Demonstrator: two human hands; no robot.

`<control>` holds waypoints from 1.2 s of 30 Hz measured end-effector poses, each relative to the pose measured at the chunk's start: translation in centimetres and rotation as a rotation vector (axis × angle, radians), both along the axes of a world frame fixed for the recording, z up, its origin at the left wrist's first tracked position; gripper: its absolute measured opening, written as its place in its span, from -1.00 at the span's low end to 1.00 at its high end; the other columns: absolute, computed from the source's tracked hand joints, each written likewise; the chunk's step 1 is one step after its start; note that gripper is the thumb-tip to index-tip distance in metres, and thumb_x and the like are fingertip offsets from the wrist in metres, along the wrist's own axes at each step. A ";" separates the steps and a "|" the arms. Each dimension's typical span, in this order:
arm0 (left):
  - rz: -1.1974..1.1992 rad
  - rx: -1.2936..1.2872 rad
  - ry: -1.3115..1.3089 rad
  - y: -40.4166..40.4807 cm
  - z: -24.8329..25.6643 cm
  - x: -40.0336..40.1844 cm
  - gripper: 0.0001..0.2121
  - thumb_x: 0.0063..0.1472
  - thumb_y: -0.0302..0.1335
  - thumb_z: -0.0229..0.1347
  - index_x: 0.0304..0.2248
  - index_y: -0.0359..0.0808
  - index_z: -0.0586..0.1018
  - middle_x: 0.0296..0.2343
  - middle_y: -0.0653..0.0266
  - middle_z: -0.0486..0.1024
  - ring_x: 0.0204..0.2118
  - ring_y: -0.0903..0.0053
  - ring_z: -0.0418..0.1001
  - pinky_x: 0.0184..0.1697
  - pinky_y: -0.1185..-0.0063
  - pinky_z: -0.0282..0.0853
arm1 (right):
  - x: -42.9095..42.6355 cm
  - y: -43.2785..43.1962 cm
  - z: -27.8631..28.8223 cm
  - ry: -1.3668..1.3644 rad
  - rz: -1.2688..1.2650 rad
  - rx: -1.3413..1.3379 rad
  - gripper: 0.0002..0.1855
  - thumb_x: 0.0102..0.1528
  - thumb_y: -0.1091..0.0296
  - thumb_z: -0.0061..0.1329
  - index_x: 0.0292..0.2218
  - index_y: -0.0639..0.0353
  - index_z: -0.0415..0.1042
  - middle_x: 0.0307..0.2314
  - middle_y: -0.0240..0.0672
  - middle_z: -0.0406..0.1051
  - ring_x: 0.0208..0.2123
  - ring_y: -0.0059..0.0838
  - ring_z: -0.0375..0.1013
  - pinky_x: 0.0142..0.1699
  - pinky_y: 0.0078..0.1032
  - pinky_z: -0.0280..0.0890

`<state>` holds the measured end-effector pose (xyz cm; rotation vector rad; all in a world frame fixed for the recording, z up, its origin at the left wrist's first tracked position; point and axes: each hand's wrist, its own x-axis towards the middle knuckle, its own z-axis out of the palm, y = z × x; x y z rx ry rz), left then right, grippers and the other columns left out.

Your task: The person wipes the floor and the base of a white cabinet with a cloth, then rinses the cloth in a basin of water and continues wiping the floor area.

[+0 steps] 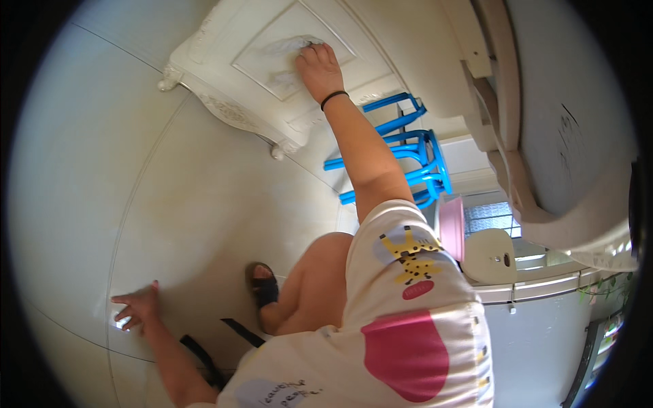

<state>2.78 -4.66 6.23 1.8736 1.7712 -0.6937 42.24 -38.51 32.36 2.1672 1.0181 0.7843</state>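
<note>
The view is rolled sideways, with the floor on the left. My right hand (320,69), a black band at its wrist, reaches out to a cream cabinet door (275,64) with a framed panel. Its fingers are bent against the panel. A pale, crumpled-looking patch (291,45) shows at the fingertips; whether it is a cloth or raised carving I cannot tell. My left hand (136,310) is held low above the tiled floor (168,204), fingers spread, nothing in it. Carved feet (171,79) support the cabinet.
Blue metal stools (423,163) stand beside the cabinet, under my right forearm. A pink basin (452,229) and a cream plastic seat-like piece (490,255) are farther right. Two black straps (242,331) dangle near my sandalled foot (262,285). A leafy plant (607,288) shows at the right rim.
</note>
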 end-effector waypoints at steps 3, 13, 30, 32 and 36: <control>-0.028 -0.030 -0.046 -0.9 0.9 0.2 0.16 -0.20 0.01 0.23 0.13 -0.04 -0.47 0.10 -0.18 -0.62 0.11 -0.21 -0.69 -0.04 -0.20 -0.40 | -3.1 -4.4 2.0 -0.023 0.030 0.054 -0.88 -0.15 0.42 -0.16 -0.47 0.13 0.36 -0.30 -0.34 0.31 -0.13 -0.28 0.21 0.04 -0.34 0.10; -0.088 -0.047 -0.092 -0.5 -1.8 -1.7 0.07 -0.12 0.07 0.13 0.13 0.04 -0.45 0.11 -0.14 -0.62 0.13 -0.16 -0.69 -0.03 -0.20 -0.44 | -11.8 -11.0 13.0 -0.298 -0.046 0.490 -0.71 -0.33 0.62 -0.14 -0.44 0.15 0.37 -0.35 -0.22 0.33 -0.21 -0.16 0.24 -0.05 -0.25 0.08; -0.156 0.031 -0.017 -0.9 -2.2 -2.2 -0.05 -0.03 0.08 0.04 0.14 0.11 -0.41 0.13 -0.04 -0.60 0.16 -0.05 -0.65 0.04 -0.12 -0.44 | 0.5 -21.5 28.0 0.136 -0.681 0.741 -0.49 0.09 -0.02 -0.38 -0.27 0.32 0.32 -0.38 -0.08 0.39 -0.41 -0.22 0.36 -0.30 -0.34 0.26; -0.167 0.010 -0.035 -1.9 -2.4 -1.8 -0.05 -0.03 0.08 0.04 0.14 0.11 -0.41 0.13 -0.03 -0.60 0.16 -0.05 -0.64 0.04 -0.12 -0.44 | 1.2 -23.7 30.5 0.183 -0.761 0.673 -0.48 0.08 -0.04 -0.38 -0.28 0.32 0.31 -0.39 -0.08 0.38 -0.42 -0.25 0.36 -0.32 -0.34 0.26; -0.149 0.063 -0.028 -0.1 -2.6 -3.3 -0.05 -0.03 0.07 0.04 0.14 0.12 -0.41 0.13 -0.02 -0.60 0.16 -0.04 -0.65 0.04 -0.12 -0.43 | 1.3 -23.3 27.2 0.060 -0.653 0.583 -0.66 0.06 0.17 -0.27 -0.39 0.29 0.37 -0.41 -0.08 0.39 -0.40 -0.23 0.40 -0.30 -0.34 0.30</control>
